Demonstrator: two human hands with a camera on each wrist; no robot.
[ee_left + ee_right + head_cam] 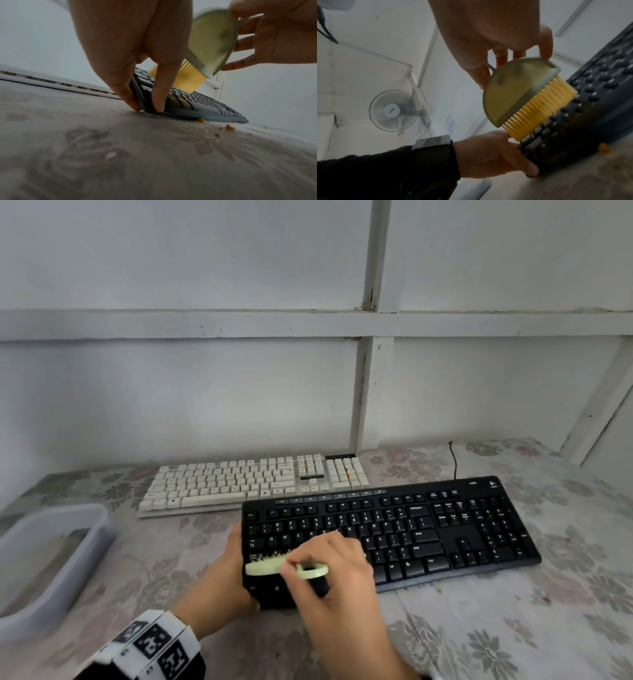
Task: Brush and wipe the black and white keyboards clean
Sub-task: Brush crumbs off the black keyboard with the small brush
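Two hands work the black plastic keyboard (394, 537) on the floral-clothed surface (513, 628): left hand (219, 587) grips its near-left corner, right hand (337, 573) holds a pale-green yellow-bristled brush (518, 94) on its keys; white keyboard (253, 482) lies just behind

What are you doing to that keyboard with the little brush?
The right hand holds a pale green brush and sweeps its yellow bristles over the black keyboard. The left hand grips the keyboard's left end. Crumbs lie on the flowery tablecloth. The white keyboard waits behind.
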